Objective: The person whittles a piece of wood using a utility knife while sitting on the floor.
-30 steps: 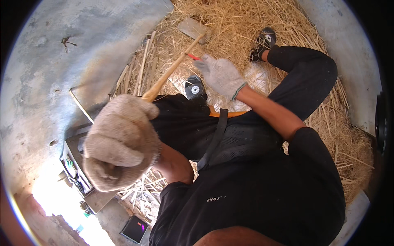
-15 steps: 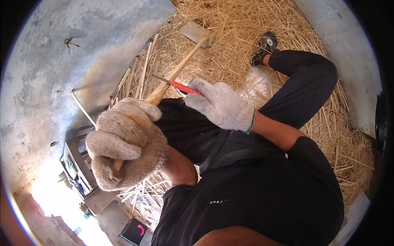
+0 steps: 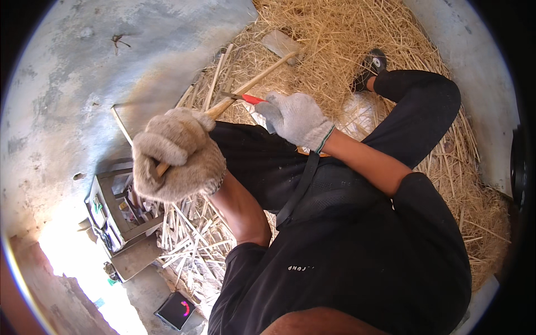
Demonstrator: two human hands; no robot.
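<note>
My left hand (image 3: pixel 177 153), in a worn beige knit glove, is wrapped round a pale wooden stick (image 3: pixel 262 76). The stick slants away to the upper right, and its short near end pokes out below the fingers. In a cleaner pale glove, my right hand (image 3: pixel 300 120) grips a red-handled knife (image 3: pixel 252 99). Its blade lies across the stick just beyond my left fist, apparently touching it. Most of the handle is hidden by the right fingers.
Straw (image 3: pixel 329 33) covers the floor, with a flat block (image 3: pixel 282 46) lying on it. Split strips (image 3: pixel 195 245) are piled at lower left beside a wooden cabinet (image 3: pixel 120 209). A grey wall (image 3: pixel 156 50) rises on the left. A dark flat object (image 3: pixel 175 311) lies near the bottom.
Both hands, the stick and the knife appear higher in the picture; the background has shifted too. My left hand has risen most. Both grips stay closed.
</note>
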